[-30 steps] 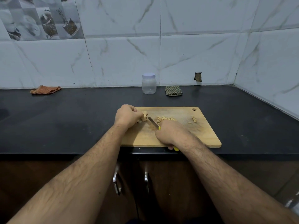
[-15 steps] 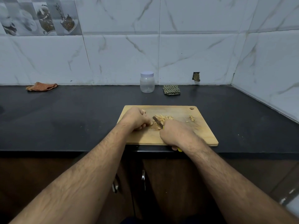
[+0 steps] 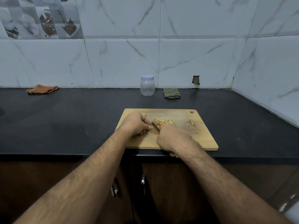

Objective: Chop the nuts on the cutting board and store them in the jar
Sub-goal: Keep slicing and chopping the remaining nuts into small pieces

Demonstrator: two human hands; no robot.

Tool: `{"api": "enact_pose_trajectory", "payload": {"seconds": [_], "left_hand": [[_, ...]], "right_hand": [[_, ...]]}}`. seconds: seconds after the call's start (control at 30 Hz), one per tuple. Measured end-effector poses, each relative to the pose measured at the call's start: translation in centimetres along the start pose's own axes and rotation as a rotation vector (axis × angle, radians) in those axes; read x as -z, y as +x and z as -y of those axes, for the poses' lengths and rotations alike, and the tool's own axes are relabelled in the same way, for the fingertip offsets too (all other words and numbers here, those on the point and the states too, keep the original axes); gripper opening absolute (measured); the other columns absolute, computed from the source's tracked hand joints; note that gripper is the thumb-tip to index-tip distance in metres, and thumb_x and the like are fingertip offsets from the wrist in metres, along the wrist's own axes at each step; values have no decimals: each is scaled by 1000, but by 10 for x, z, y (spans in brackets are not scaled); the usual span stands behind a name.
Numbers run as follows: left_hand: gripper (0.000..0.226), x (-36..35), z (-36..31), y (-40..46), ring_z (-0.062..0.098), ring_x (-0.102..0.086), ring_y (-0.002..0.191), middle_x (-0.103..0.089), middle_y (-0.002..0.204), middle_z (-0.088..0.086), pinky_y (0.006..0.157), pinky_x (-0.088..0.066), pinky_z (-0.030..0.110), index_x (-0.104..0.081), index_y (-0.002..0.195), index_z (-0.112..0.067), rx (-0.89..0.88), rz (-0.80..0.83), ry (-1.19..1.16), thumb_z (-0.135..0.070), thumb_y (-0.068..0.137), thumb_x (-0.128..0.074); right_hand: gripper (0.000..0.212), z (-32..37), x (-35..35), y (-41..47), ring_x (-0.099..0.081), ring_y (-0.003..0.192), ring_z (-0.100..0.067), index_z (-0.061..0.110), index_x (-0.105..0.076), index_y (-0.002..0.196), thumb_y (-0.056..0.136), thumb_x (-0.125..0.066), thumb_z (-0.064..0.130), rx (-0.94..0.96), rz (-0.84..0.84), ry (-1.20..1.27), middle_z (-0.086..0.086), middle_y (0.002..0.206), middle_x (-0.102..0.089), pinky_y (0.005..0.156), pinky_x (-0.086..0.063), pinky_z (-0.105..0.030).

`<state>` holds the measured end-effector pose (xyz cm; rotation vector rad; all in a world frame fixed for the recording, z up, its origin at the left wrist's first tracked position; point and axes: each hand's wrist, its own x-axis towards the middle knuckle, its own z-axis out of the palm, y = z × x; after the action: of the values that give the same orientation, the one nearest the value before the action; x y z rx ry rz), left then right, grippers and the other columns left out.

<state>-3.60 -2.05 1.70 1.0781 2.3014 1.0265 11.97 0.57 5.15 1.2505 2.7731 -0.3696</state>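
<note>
The wooden cutting board [image 3: 186, 143] lay near the front edge of the dark table [image 3: 64, 118]. The left hand [image 3: 137, 124] rested on the board's left part with its fingers curled down, the fingertips pinning something small against the wood right beside the blade; what it pinned was too hidden to tell. The right hand [image 3: 174, 138] was clenched round the handle of a knife [image 3: 155, 127], whose yellow end poked out below the wrist, past the board's near edge. The blade pointed up and to the left, its tip close to the left fingertips. Just beyond the blade sat a pile of slivered nuts [image 3: 164, 122], and a few more pieces [image 3: 191, 122] lay well apart towards the board's right side. One piece [image 3: 143, 114] showed behind the left hand. The clear jar [image 3: 147, 86], its pale lid on, stood upright at the wall behind the board, with a folded checked cloth [image 3: 171, 93] just to its right and an orange cloth [image 3: 42, 89] far off to the left
</note>
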Motion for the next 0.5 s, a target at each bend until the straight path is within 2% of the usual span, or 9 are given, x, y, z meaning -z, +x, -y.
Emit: {"api": "enact_pose_trajectory", "payload": {"seconds": [0.1,0.23,0.4,0.5], "left_hand": [[4,-2,-2,3,8,-52,48,-67,64,-2,53,-49,21,-77,83,-15,10,-14,53,-13,86,-74],[4,-6,-1,3,9,-54,54,-68,68,-4,67,-54,29,-78,86,-16,-27,-61,129,-17,85,-74],[10,-10,1,-2,10,-62,78,-71,85,-8,68,-45,22,-80,92,-22,-92,-142,265,-21,87,-71],[11,-11,1,-3,12,-64,89,-73,93,-6,72,-47,23,-80,94,-23,-104,-169,299,-23,88,-71]], "right_hand": [[26,2,1,0,-66,92,-26,11,-61,116,95,-46,17,-5,9,-11,-8,109,-68,83,-56,-37],[26,4,0,0,-65,91,-25,12,-61,115,96,-45,19,-6,2,-31,-7,108,-68,83,-56,-36],[28,6,0,1,-58,82,-22,11,-61,117,97,-44,19,7,4,-59,-7,109,-68,80,-54,-35],[29,8,1,0,-61,85,-23,10,-60,121,98,-44,18,3,0,-77,-7,112,-67,82,-56,-37]]}}
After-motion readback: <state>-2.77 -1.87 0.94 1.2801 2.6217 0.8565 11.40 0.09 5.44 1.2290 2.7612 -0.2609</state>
